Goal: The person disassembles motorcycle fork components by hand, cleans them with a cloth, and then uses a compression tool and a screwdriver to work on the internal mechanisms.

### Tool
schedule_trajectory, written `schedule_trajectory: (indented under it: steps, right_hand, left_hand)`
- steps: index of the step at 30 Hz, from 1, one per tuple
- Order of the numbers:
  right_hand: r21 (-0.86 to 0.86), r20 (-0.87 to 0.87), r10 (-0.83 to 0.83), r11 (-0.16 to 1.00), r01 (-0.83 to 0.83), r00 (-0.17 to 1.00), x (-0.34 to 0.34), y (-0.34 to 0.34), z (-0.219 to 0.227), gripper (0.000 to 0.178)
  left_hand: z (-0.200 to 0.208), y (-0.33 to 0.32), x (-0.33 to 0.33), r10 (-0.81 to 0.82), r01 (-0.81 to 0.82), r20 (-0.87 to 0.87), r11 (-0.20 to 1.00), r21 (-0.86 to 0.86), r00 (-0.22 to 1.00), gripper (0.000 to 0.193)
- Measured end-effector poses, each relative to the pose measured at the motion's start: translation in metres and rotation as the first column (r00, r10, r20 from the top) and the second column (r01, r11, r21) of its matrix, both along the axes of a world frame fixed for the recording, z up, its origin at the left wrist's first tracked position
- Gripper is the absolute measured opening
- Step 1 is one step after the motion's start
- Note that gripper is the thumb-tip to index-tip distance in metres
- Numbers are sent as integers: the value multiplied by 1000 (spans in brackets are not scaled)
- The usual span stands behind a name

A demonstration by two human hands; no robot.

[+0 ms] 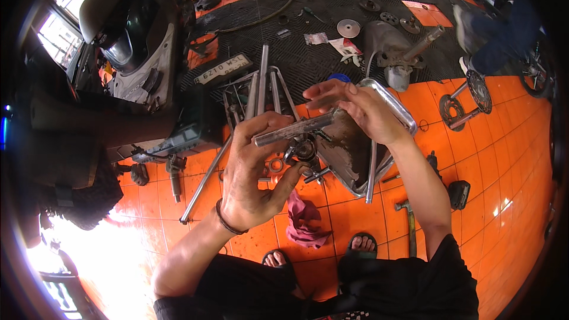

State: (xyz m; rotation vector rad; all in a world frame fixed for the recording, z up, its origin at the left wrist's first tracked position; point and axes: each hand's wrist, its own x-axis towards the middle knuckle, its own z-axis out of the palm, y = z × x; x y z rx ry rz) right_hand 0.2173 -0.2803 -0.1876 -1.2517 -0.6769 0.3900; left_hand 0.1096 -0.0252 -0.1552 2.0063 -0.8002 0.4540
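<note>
My left hand (252, 172) is raised in front of me, its fingers and thumb curled round a short grey metal bar (290, 130). A dark round metal part (305, 149) shows just beneath the bar, between finger and thumb; whether it is joined to the bar I cannot tell. At the bar's far right end, my right hand (370, 109) hovers with its fingers apart, pointing left over the bar. Behind both hands lies a metal tray (391, 99) with dirty liquid or grime inside. Shiny metal tubes (261, 83) stand to the left of it.
A pink cloth (305, 225) lies on the orange tiles near my sandalled feet. To the right are a hammer (411, 225), a black power tool (458, 194) and brake discs (479, 91). A scooter body (133, 53) stands left. Loose parts cover a black mat (255, 29); another person's leg (504, 41) is beyond.
</note>
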Motion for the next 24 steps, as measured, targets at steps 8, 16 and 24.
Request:
schedule_trajectory:
  steps: [8, 16, 24]
  right_hand:
    - [-21, 86, 86, 996, -85, 993, -5, -3, 0, 45]
    - [-88, 713, -216, 916, 391, 667, -57, 3, 18, 48]
    - [163, 977, -215, 758, 631, 7, -79, 16, -1, 22]
  left_hand:
    - [-2, 1, 4, -55, 55, -12, 998, 25, 998, 74]
    - [-6, 1, 3, -71, 69, -23, 993, -99, 997, 68]
    - [-14, -9, -3, -6, 15, 56, 987, -163, 998, 58]
